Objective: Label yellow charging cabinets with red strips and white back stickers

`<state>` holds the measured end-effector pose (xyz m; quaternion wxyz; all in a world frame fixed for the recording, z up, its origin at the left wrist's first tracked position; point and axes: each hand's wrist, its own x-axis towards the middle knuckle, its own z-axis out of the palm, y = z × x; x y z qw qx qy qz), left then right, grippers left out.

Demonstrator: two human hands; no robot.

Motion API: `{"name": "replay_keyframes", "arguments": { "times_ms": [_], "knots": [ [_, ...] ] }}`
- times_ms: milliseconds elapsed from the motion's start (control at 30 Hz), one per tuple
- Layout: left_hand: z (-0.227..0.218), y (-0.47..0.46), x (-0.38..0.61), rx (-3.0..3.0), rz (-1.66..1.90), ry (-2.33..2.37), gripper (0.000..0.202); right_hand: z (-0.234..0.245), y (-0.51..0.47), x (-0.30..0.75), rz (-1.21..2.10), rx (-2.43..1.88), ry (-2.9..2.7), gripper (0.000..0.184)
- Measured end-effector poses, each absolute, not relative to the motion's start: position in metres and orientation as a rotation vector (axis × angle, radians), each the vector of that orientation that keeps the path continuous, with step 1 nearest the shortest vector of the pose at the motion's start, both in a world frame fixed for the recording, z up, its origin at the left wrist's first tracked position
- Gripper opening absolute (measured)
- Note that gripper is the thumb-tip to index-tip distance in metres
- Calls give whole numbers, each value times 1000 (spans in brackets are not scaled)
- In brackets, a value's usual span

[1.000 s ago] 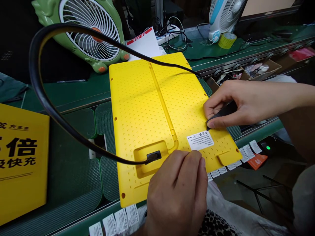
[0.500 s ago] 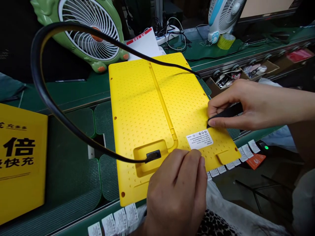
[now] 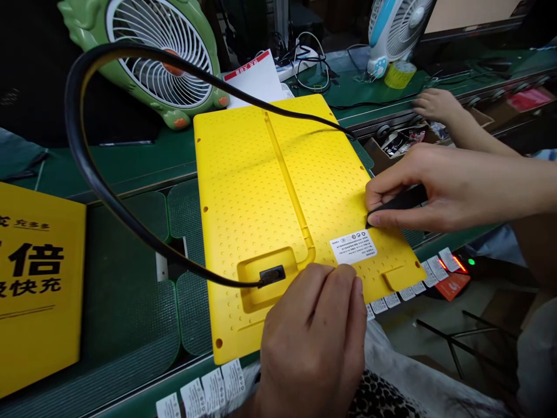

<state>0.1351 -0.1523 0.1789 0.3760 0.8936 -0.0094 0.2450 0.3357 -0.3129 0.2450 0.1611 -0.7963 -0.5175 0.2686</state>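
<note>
Green worktop (image 3: 78, 165) runs across the frame, with a green fan (image 3: 152, 81) at upper left, a blue and white fan (image 3: 402, 29) beside a roll of yellow tape (image 3: 399, 74) at upper right, and a yellow box (image 3: 41, 337) with black lettering at the left edge. At the centre lies a yellow panel (image 3: 256, 191), studded side up, tilted slightly in the frame. A black cable (image 3: 73, 104) loops over its upper left, ending in a plug (image 3: 272, 274) seated in a recess toward its lower left.

Lower centre, the left hand (image 3: 315, 331) rests on the panel's near edge with fingers curled; whether it pinches anything is hidden. Right of its knuckles, a white label (image 3: 354, 247) lies on the panel. The right hand (image 3: 429, 180), coming from the right edge, grips a slim black tool (image 3: 404, 199), the tip set just by the label's upper right corner. The panel extends left of this hand. Small white stickers (image 3: 213, 392) line the worktop's near edge. At upper right another person's hand (image 3: 437, 107) reaches in above the boxes.
</note>
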Motion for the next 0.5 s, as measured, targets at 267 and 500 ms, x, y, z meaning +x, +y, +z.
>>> {"name": "replay_keyframes", "arguments": {
  "times_ms": [267, 500],
  "knots": [
    [177, -153, 135, 2283, 638, -13, 14, 242, -311, 339, 898, -2235, -1421, 29],
    [177, -151, 136, 2307, 642, -15, 12, 238, -311, 338, 904, -2210, -1425, 32]
  ]
}}
